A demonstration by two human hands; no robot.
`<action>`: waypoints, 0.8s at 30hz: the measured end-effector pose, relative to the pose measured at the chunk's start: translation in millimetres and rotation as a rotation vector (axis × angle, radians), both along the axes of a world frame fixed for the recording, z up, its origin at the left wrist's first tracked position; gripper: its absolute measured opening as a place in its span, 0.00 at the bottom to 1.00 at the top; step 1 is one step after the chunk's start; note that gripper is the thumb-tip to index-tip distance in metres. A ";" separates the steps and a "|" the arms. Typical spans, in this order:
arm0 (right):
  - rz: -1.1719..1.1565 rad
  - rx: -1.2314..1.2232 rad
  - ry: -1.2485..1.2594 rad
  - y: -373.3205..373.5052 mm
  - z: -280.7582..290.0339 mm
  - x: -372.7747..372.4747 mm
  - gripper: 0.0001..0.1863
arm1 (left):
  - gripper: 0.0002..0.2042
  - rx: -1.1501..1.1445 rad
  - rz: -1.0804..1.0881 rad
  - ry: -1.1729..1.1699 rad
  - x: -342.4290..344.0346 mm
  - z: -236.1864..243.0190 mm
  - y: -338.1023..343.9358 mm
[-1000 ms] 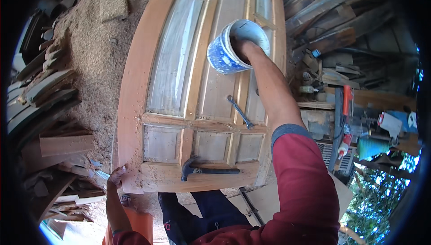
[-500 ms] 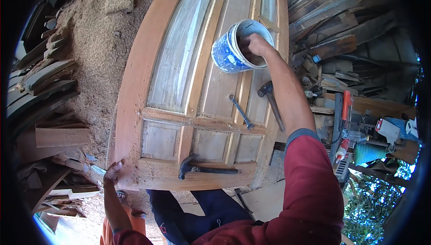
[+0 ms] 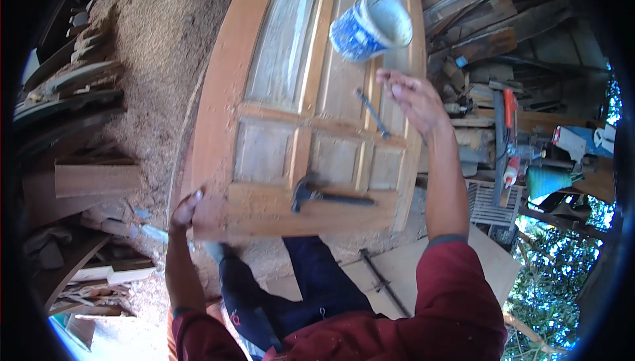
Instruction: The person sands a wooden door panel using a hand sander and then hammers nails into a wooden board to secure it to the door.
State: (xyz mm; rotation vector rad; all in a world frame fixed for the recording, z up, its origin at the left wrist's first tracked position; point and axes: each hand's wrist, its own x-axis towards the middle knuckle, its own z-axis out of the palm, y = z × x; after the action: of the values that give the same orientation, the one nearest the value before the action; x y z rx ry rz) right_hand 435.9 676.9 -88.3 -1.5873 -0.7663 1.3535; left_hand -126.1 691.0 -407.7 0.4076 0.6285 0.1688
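The right hand (image 3: pixel 415 101), half-curled, hold unclear, has left the bucket (image 3: pixel 354 33). The door's (image 3: pixel 217 139) long axis points away from the person.

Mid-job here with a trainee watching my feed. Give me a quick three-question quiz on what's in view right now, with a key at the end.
1. True or false: the right hand is outside the blue and white bucket.
2. Fill in the gap: on the panelled wooden door, the ____ lies between the bucket and the hammer.
3. Multiple choice: as the person sees it, the left hand is at which corner of the door?
a) near left
b) near right
c) far right

Key
1. True.
2. Wrench.
3. a) near left.
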 end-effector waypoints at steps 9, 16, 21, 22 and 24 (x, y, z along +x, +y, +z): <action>0.033 -0.643 0.761 -275.3 -214.3 -374.0 0.08 | 0.38 0.120 -0.058 0.229 21.4 27.9 4.5; -0.736 0.089 1.434 -208.9 -404.5 -433.4 0.12 | 0.39 0.125 -0.047 0.233 7.5 11.7 2.7; -1.049 0.020 2.835 -195.2 -447.7 -416.3 0.21 | 0.38 0.163 -0.017 0.238 6.2 10.6 -1.0; -0.871 0.158 2.622 -193.5 -449.1 -414.5 0.23 | 0.38 0.193 -0.022 0.239 5.7 7.9 2.8; -0.565 0.393 2.160 -195.5 -446.8 -414.5 0.28 | 0.35 0.158 0.002 0.220 4.1 2.4 4.7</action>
State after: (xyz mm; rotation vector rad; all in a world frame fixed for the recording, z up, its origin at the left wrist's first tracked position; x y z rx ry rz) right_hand 21.5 481.4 -535.1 0.4487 0.6981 1.4269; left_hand -122.0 695.7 -405.3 0.5836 0.8351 0.1771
